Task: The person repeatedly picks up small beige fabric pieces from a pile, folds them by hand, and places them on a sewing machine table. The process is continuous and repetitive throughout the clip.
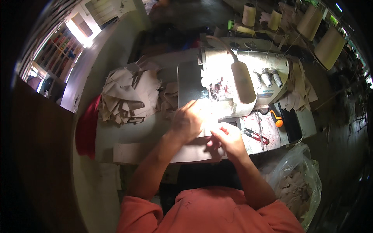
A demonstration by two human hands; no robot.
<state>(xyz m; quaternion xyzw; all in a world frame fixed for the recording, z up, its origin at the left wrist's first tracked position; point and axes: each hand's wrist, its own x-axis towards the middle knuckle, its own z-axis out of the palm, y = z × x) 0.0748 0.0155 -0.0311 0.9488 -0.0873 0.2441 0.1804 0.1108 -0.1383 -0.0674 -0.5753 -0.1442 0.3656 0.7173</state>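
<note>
Under the bright lamp, a pale fabric piece point(206, 131) lies between my two hands at the front of the sewing machine point(268, 62). My left hand point(189, 121) is bent over it with the knuckles up, its fingers closed on the cloth; glare washes out the fingertips. My right hand point(229, 140) pinches the cloth's near edge between thumb and fingers. Just below, flat beige fabric panels point(151, 152) lie along the table's front edge, partly covered by my forearm. The needle area is hidden by glare.
A heap of cut fabric point(130, 95) sits on the left of the table. Red-handled thread snips point(256, 136) and an orange-ended tool point(278, 122) lie right of my hands. A clear plastic bag of scraps point(299, 186) hangs lower right. Thread cones point(330, 47) stand behind the machine.
</note>
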